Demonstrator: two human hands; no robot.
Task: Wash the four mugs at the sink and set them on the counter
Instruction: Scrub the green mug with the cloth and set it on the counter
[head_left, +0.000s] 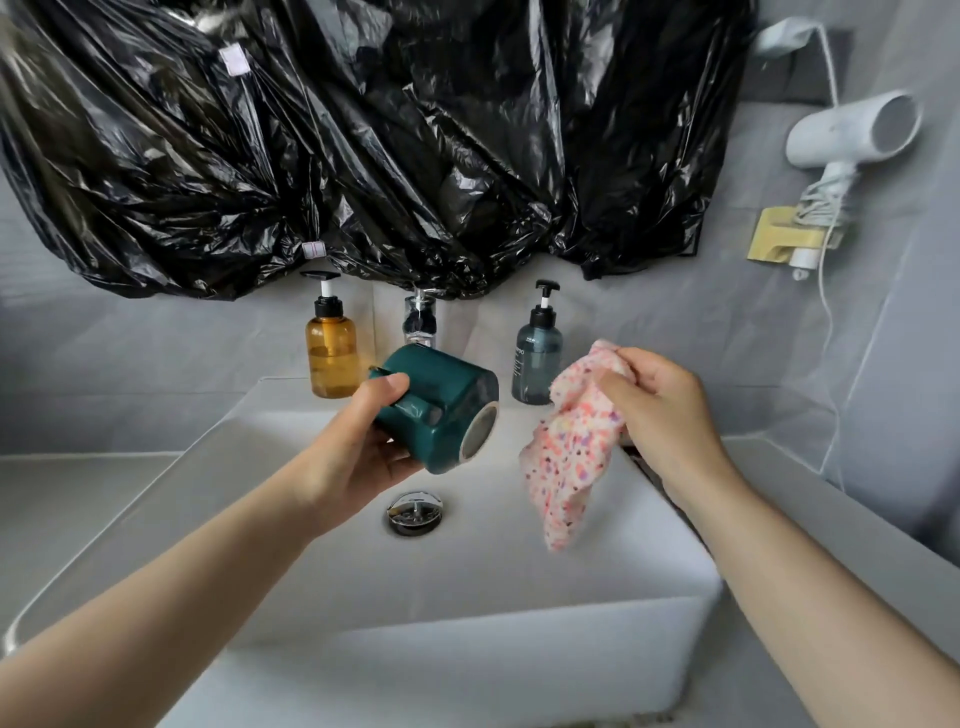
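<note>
A dark green mug (447, 400) lies tipped on its side above the white sink (291, 519), its unglazed base turned toward me and to the right. My left hand (358, 447) grips it around the handle side, thumb on top. To the right, my right hand (660, 410) pinches a pink speckled cloth (571, 447) that hangs down over the basin, apart from the mug. No other mugs are in view.
The chrome drain (414, 512) sits in the basin middle. An amber pump bottle (332, 348), the faucet (420, 317) and a blue-grey pump bottle (537, 358) stand at the back rim. Black plastic sheeting (363, 140) covers the wall above; a white hair dryer (852, 135) hangs at right. Grey counter (62, 499) flanks the sink.
</note>
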